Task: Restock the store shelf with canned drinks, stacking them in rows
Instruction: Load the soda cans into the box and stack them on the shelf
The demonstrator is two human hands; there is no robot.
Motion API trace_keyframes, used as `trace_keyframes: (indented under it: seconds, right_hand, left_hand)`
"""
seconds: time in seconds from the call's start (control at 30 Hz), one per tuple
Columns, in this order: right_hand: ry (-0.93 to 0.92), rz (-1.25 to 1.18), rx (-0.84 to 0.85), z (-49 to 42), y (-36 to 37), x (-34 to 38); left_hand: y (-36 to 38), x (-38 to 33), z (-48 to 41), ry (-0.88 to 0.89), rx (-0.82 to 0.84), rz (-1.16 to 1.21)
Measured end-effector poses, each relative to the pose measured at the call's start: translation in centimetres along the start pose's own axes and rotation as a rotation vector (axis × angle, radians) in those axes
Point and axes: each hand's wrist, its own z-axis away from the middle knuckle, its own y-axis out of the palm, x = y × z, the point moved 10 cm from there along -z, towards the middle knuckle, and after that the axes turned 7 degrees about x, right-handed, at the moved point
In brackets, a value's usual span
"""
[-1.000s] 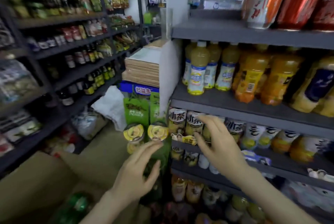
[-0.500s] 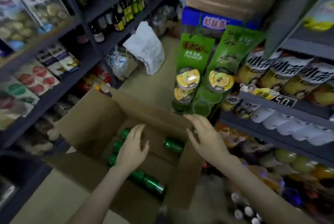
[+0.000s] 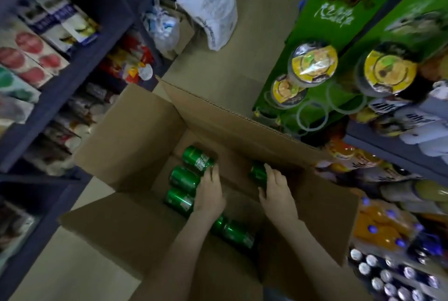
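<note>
Step in hand: most likely lifting drinks out of the box to carry them to the shelf.
Box [image 3: 131,131]: open cardboard, flaps spread, in the centre of the frame on the floor between the racks.
Cans [image 3: 184,179]: green, lying on their sides on the box bottom. Three sit in a column left of centre, and more lie lower down between the forearms.
Lone can [image 3: 257,174]: lies apart from the column, right of centre, close to the far wall of the box.
Left hand [image 3: 208,194]: laid over the right ends of the column. The fingers reach toward the top one, but I cannot tell whether they have closed round anything.
Right hand [image 3: 276,191]: fingers run fairly straight along the lone can and touch it, with the thumb spread. It is not yet clasped.
Shelf [image 3: 388,147]: grey, along the right edge of the frame.
Can tops [image 3: 388,276]: rows of upright drinks in the lower right corner.
Doing it well: wrap fingers and thumb round the middle of each can, not its end, since the round sides will likely roll. Lift straight up, clear of the flaps, and turn each can upright before it goes into a row.
Risk: taking two at once with the left hand may let one slip.
</note>
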Motion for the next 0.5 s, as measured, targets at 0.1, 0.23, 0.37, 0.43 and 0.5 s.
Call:
trace_keyframes:
  seconds: [0.1,0.23,0.37,0.43,0.5]
  right_hand:
    - [0.133,0.127,0.074,-3.3,3.8,-2.9]
    - [0.230,0.272,0.249,-7.8,10.0,-5.6]
    - [0.313,0.360,0.283,-11.5,12.7,-7.3]
    - [0.292,0.411,0.265,-12.9,12.9,-7.3]
    - [0.255,0.473,0.278,-13.2,13.4,-7.0]
  left_hand:
    - [1.8,1.3,-2.0,0.004,-0.012,-0.038]
    - [4.2,4.2,-4.2,-0.059,0.043,-0.140]
    - [6.3,4.3,-6.3,-0.052,0.110,-0.146]
    - [7.0,4.4,-7.1,-0.046,0.109,-0.156]
    - [7.4,5.1,-7.4,-0.051,0.100,-0.163]
